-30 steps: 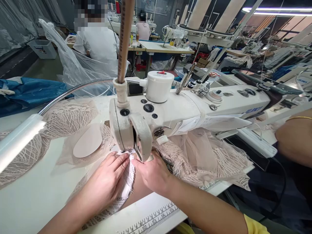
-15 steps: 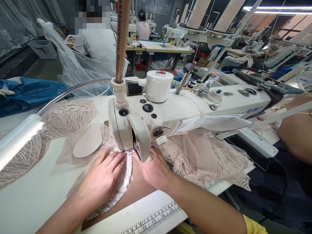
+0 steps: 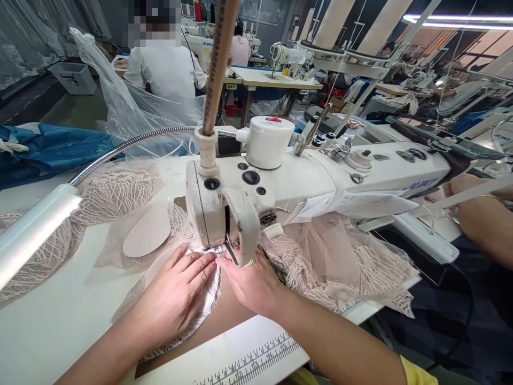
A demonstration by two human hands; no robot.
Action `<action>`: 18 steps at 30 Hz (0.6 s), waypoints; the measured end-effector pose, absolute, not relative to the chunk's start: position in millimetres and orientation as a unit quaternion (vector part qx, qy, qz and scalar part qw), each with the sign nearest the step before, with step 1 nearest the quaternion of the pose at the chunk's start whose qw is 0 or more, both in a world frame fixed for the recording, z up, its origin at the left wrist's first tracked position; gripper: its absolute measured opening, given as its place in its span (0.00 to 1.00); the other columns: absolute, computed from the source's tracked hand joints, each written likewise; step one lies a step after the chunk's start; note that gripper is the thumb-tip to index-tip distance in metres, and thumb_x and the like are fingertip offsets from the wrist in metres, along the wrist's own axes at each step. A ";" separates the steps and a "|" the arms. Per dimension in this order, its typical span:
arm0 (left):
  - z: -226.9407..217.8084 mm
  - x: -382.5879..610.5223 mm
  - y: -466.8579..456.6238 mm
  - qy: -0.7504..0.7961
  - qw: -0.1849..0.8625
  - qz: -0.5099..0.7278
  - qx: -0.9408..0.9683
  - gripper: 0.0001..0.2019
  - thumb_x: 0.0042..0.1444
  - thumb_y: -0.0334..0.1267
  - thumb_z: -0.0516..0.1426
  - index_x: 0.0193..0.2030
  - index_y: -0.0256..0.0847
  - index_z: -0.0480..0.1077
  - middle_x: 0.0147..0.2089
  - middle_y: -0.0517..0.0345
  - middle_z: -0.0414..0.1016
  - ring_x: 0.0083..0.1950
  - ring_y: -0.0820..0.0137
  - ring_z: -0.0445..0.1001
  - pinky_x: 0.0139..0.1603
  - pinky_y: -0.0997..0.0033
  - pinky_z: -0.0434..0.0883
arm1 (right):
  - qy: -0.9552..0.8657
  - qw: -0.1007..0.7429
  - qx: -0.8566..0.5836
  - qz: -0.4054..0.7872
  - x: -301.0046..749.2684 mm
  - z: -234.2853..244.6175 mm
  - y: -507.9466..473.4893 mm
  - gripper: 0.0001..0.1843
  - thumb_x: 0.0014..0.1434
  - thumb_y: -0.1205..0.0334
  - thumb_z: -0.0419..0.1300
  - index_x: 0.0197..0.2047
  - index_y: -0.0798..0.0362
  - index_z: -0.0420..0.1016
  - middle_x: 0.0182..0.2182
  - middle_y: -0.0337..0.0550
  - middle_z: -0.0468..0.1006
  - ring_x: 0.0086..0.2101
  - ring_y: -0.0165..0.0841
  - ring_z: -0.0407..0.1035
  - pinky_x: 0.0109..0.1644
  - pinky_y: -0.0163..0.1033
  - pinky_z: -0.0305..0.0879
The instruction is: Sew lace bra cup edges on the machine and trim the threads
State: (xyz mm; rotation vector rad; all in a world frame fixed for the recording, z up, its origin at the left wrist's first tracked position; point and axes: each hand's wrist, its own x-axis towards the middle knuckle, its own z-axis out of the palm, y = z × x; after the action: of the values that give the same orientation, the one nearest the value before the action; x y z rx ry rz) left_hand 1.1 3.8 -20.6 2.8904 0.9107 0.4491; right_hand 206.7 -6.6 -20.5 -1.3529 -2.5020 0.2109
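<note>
A white industrial sewing machine (image 3: 304, 182) stands across the table. Under its needle head (image 3: 224, 224) lies pale beige lace fabric (image 3: 200, 305). My left hand (image 3: 176, 297) rests flat on the lace just left of the presser foot, fingers stretched out and close together. My right hand (image 3: 252, 283) presses the lace right in front of the needle head, fingers extended toward the foot and partly hidden under the machine. More lace and tulle (image 3: 344, 262) bunches under the machine arm to the right.
A gooseneck lamp (image 3: 36, 224) reaches in from the left. A printed ruler (image 3: 256, 361) runs along the table's front edge. An oval beige pad (image 3: 148, 235) lies on lace behind my left hand. A person in white (image 3: 164, 69) sits beyond; another person's arm (image 3: 484, 219) is at right.
The view shifted slightly right and down. Both hands stayed on the lace at the presser foot, with the lace fed a little further back under it.
</note>
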 end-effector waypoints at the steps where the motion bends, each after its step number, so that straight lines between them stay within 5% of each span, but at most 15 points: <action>1: -19.5 1.1 4.2 0.298 0.040 0.144 0.943 0.18 0.59 0.30 0.50 0.55 0.31 0.69 0.54 0.42 0.73 0.51 0.53 0.68 0.55 0.44 0.61 | -0.868 0.140 -0.472 0.071 206.5 -20.3 -6.2 0.16 0.57 0.72 0.53 0.47 0.53 0.74 0.38 0.49 0.73 0.43 0.40 0.65 0.48 0.44 0.60; 18: -18.4 1.3 12.0 0.299 0.036 0.133 0.944 0.14 0.59 0.26 0.47 0.43 0.36 0.73 0.45 0.44 0.76 0.44 0.56 0.70 0.49 0.46 0.63 | -0.857 0.171 -0.486 0.031 199.9 -23.4 -2.2 0.18 0.64 0.69 0.48 0.52 0.52 0.73 0.43 0.51 0.77 0.43 0.41 0.69 0.47 0.46 0.66</action>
State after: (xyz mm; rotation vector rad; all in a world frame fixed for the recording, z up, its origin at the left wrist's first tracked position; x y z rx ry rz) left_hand 1.3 12.0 -18.4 2.9010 0.9170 0.4081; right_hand 199.9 -2.2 -23.4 -1.3794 -2.4320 0.0881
